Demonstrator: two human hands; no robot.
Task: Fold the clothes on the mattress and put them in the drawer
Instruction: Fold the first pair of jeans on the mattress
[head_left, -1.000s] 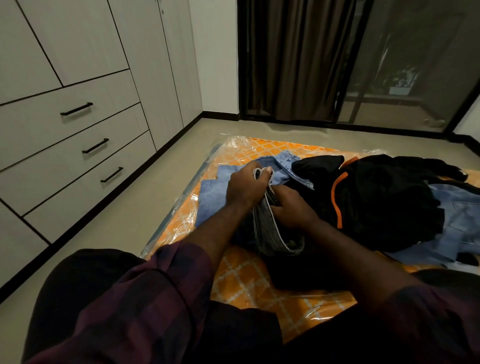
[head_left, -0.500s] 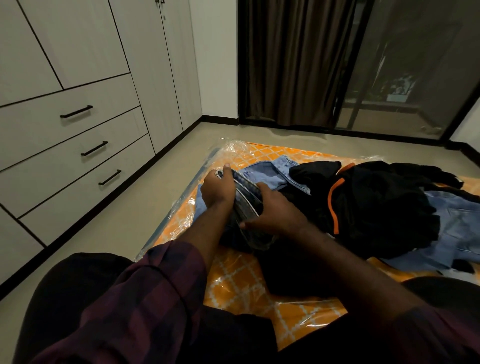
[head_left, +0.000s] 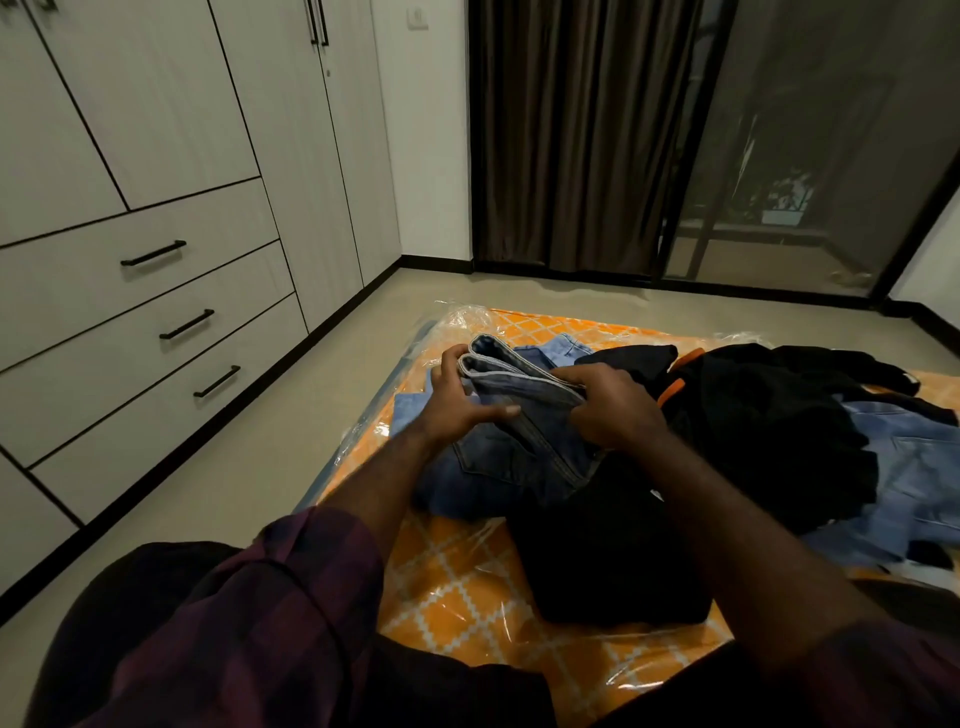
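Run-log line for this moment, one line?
step: folding | left hand: grips jeans | right hand: grips jeans | jeans: over mattress | drawers: closed

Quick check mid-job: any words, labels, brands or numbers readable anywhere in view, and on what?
No readable text in this view.
Folded grey-blue denim jeans: seams and hems only, no tag showing.
Orange mattress in clear plastic wrap: white lattice pattern, no print.
Pale drawer fronts with black bar handles: unmarked.
Small white wall switch plate: too small to read.

No legible text or labels.
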